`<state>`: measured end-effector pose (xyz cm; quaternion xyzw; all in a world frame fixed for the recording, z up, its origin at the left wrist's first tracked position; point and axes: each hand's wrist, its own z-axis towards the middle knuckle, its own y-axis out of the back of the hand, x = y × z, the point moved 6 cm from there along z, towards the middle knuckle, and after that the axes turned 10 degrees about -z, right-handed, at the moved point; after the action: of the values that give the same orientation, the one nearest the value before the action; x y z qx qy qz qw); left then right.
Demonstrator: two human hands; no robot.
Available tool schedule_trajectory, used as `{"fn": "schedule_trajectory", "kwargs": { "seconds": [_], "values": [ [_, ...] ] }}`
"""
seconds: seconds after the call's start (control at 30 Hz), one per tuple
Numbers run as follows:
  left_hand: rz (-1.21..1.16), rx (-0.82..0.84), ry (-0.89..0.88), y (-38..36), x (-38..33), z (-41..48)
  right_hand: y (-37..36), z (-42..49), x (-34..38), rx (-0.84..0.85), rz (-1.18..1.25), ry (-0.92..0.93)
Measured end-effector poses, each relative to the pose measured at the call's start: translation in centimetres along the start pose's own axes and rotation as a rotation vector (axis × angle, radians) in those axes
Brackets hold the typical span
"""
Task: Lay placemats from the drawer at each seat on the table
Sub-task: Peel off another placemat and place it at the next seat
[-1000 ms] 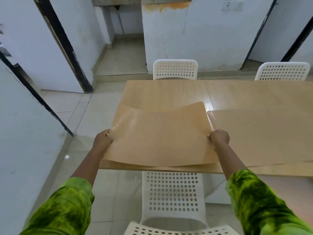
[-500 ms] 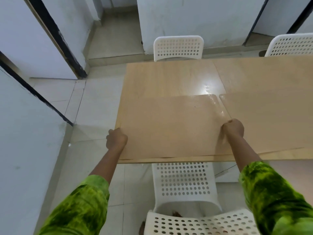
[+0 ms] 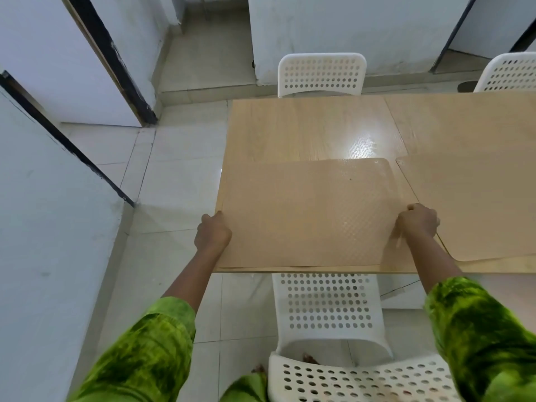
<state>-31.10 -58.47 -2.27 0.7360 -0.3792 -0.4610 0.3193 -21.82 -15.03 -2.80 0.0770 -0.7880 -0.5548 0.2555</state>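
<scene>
Second placemat (image 3: 307, 210) is set flat beside first placemat (image 3: 475, 204), edges pinched in left hand (image 3: 213, 232) and right hand (image 3: 417, 223) grip; far seats (image 3: 320, 74) are not yet covered.

Pale tiled floor (image 3: 179, 175); white walls (image 3: 319, 24); black door frame (image 3: 116, 62)

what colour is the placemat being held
The placemat is tan with a faint dotted texture, head view.

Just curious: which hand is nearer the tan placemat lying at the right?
Right. The right hand is beside the right-side tan placemat; the left hand holds the other mat's far edge.
</scene>
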Motion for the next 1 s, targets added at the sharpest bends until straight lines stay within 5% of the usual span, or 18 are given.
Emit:
{"fn": "schedule_trajectory", "kwargs": {
  "seconds": [1.0],
  "values": [
    [-0.114, -0.069, 0.09, 0.9, -0.9, -1.8, 0.1, -0.7, 0.1, 0.028, -0.023, -0.001]
  ]
}}
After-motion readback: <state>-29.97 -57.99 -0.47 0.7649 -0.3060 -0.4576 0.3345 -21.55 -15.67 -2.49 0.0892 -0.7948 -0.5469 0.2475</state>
